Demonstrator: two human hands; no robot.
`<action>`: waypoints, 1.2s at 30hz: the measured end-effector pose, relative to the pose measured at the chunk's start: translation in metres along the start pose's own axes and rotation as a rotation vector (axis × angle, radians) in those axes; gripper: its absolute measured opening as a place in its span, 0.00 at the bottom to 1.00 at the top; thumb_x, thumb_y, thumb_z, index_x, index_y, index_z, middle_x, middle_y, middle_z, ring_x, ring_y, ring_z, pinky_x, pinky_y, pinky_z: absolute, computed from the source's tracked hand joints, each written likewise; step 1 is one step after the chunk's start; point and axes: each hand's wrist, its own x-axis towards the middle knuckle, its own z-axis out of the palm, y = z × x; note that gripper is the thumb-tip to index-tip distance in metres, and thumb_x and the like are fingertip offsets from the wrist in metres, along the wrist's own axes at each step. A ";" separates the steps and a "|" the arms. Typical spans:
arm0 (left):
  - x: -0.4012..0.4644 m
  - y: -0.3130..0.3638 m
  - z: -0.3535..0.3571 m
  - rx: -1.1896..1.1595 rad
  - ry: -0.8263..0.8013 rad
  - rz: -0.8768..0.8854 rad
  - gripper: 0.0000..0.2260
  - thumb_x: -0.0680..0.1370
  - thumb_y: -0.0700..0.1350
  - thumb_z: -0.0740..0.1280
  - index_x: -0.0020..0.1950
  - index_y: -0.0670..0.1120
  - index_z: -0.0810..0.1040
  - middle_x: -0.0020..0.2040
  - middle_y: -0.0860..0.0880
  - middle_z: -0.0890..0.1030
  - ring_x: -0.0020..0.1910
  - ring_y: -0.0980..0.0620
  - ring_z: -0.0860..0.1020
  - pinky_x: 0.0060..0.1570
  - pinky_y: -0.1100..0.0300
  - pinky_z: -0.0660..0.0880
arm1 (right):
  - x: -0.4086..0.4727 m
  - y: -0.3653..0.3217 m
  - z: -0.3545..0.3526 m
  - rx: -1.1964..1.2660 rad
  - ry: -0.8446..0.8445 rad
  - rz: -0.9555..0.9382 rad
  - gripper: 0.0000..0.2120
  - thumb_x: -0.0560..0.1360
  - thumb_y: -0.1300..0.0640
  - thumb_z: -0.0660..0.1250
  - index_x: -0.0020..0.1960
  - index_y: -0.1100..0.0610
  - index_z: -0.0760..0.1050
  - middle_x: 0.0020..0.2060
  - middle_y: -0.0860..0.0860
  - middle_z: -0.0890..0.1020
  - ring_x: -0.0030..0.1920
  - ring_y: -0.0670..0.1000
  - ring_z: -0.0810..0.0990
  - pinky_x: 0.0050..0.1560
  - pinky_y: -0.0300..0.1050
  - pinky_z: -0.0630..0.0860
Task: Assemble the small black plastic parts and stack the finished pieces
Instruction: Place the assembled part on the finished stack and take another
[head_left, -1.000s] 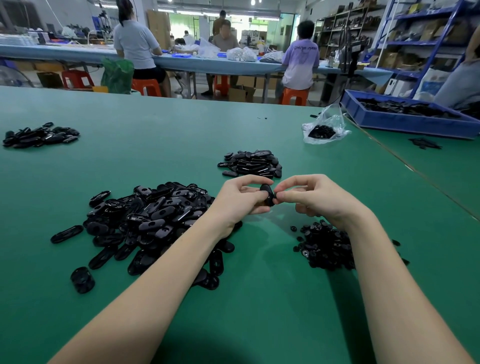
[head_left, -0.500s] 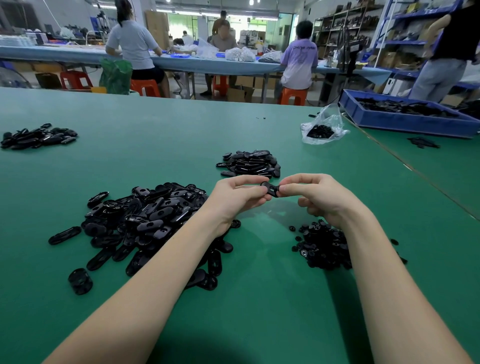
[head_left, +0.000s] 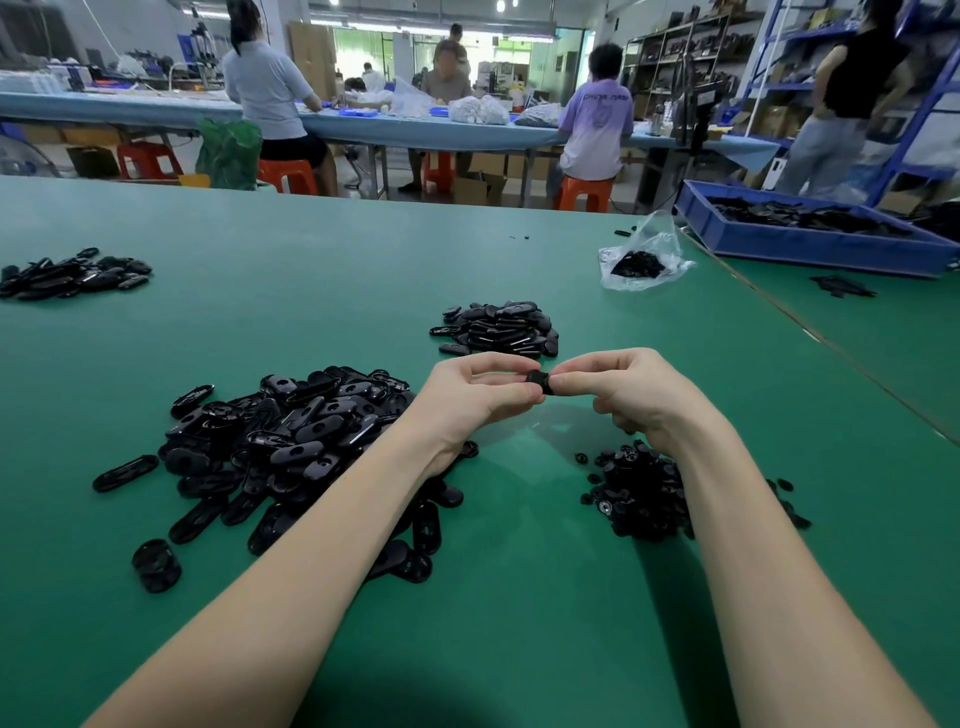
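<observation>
My left hand (head_left: 475, 397) and my right hand (head_left: 631, 395) meet above the green table (head_left: 519, 597), and both pinch one small black plastic part (head_left: 538, 381) between their fingertips. A big heap of black oval parts (head_left: 291, 436) lies under and left of my left forearm. Small round black parts (head_left: 636, 491) are piled under my right wrist. A neat pile of finished black pieces (head_left: 498, 328) sits just beyond my hands.
Another pile of black pieces (head_left: 72, 273) lies far left. A clear plastic bag (head_left: 641, 254) with black parts sits far right, beside a blue tray (head_left: 810, 236) of parts. People work at a long bench beyond the table.
The part between my fingers has been turned and pressed; my hands stay together at the same spot. A standing person at the far right has come further into view.
</observation>
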 end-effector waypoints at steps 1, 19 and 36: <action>0.000 0.000 0.000 0.011 -0.002 0.001 0.11 0.72 0.31 0.75 0.49 0.44 0.85 0.49 0.41 0.87 0.49 0.47 0.85 0.57 0.60 0.80 | 0.000 -0.001 0.000 -0.005 0.005 -0.002 0.04 0.67 0.49 0.81 0.40 0.45 0.88 0.25 0.44 0.76 0.27 0.44 0.66 0.24 0.34 0.59; 0.001 0.014 -0.013 -0.224 -0.084 -0.181 0.08 0.77 0.31 0.68 0.50 0.42 0.83 0.46 0.43 0.86 0.45 0.48 0.86 0.44 0.63 0.81 | -0.004 0.003 0.013 0.294 -0.233 0.089 0.09 0.69 0.47 0.79 0.46 0.50 0.86 0.39 0.44 0.84 0.28 0.41 0.68 0.27 0.32 0.61; 0.001 0.008 0.000 0.058 0.077 -0.061 0.08 0.74 0.29 0.71 0.46 0.41 0.78 0.43 0.38 0.85 0.39 0.48 0.83 0.49 0.61 0.82 | 0.002 0.003 0.013 0.057 -0.051 -0.044 0.04 0.68 0.50 0.80 0.40 0.48 0.86 0.35 0.47 0.82 0.28 0.43 0.69 0.27 0.33 0.63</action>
